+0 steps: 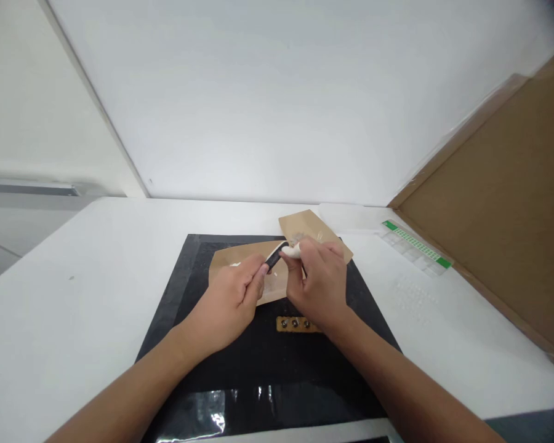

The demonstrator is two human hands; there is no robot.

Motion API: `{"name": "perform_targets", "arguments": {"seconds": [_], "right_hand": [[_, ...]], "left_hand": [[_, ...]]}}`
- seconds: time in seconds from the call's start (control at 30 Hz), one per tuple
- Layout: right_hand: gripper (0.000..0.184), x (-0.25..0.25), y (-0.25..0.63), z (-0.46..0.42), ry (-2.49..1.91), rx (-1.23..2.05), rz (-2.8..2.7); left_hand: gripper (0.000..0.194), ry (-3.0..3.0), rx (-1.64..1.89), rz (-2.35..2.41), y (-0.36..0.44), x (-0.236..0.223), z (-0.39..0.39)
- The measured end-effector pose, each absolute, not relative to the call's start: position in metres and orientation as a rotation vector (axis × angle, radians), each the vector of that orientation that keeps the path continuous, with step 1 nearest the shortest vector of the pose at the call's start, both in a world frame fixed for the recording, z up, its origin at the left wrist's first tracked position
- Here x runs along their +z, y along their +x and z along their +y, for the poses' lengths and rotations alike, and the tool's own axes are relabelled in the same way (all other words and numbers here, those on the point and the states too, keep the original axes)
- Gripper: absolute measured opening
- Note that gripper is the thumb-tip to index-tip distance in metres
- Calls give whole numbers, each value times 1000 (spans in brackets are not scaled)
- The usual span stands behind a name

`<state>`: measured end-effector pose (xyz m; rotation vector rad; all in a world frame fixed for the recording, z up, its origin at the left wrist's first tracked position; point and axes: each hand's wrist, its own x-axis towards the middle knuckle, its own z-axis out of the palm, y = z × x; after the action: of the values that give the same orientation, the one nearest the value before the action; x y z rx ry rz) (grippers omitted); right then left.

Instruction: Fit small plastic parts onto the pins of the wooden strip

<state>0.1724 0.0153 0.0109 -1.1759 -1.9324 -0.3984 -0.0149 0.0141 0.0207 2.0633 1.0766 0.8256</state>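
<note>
My left hand [228, 298] is closed around a short black strip with a pale edge [276, 257], its far end pointing up and to the right. Close against that end, my right hand [321, 280] is bent in a pinch. A white piece [290, 251] shows at its fingertips; whether it is a finger cover or a held item I cannot tell. Beneath both hands lies a brown paper sheet or pouch [219, 261] with small white bits on it. Just below my right hand sits a tan strip with several round metal pieces [295, 324], partly hidden by the wrist.
A black mat [268, 375] covers the middle of the white table [74, 320]. Behind my right hand is another brown paper piece [305, 221]. To the right lie a clear, green-labelled compartment box [418, 246] and scattered tiny clear pieces [415, 298]. A brown board [512, 203] stands at the right.
</note>
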Motion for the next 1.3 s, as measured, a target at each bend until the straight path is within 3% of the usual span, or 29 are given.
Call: {"name": "perform_targets", "arguments": {"seconds": [1.3], "right_hand": [[29,21,173,12,-1162,-185,-1909]], "left_hand": [[33,2157,845,1196,-15,30,8]]}}
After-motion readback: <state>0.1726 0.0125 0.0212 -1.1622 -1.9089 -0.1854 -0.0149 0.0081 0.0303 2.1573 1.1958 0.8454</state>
